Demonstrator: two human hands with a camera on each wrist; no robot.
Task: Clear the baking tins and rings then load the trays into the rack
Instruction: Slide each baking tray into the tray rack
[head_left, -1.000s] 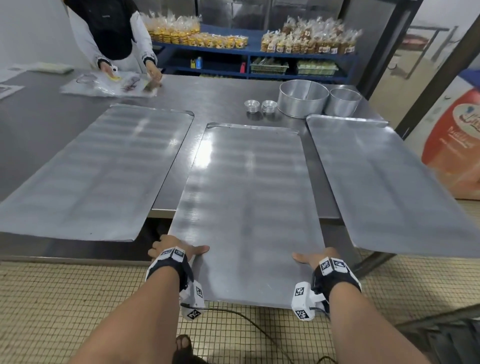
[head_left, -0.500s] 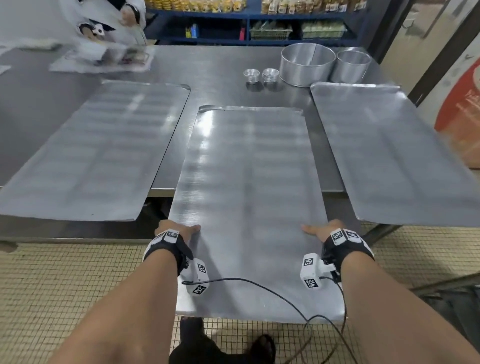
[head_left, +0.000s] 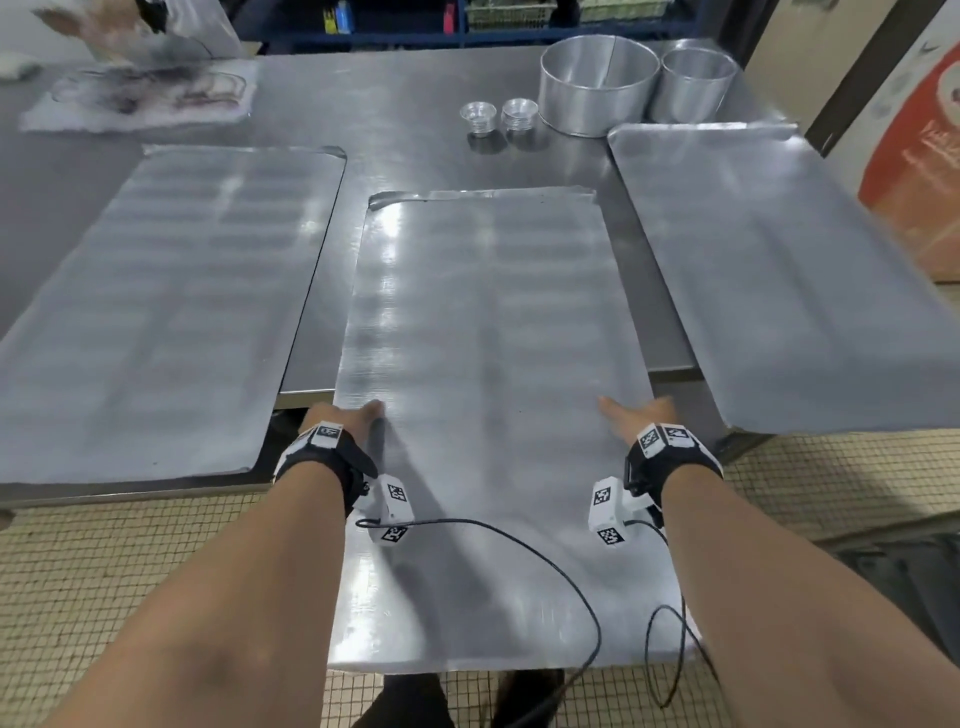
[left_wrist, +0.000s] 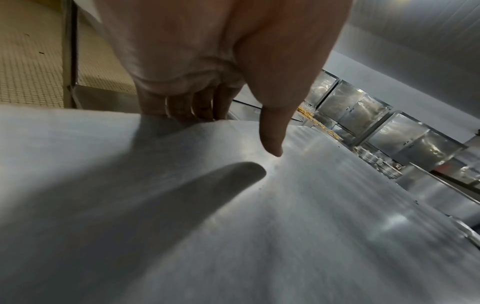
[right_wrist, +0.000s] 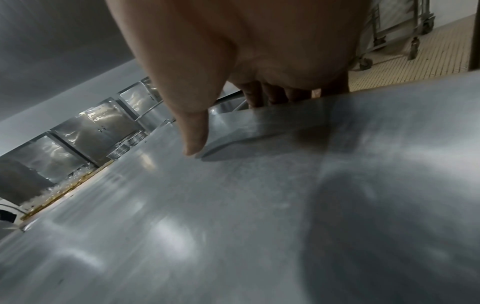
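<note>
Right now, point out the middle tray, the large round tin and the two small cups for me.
middle tray (head_left: 488, 338), head view, bare centre.
large round tin (head_left: 587, 106), head view, front wall.
two small cups (head_left: 478, 117), head view, left cup's side.

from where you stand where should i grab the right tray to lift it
Take the right tray by its two long edges near the overhanging near end, one of your hands per side, fingers under, thumb on top. It is wide, thin and flat, and that end juts past the table.

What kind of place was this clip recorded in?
Most likely a commercial bakery. Three large metal baking trays, the middle tray among them, lie on a steel worktable, with round cake tins behind. A wheeled rack stands on the tiled floor.
</note>
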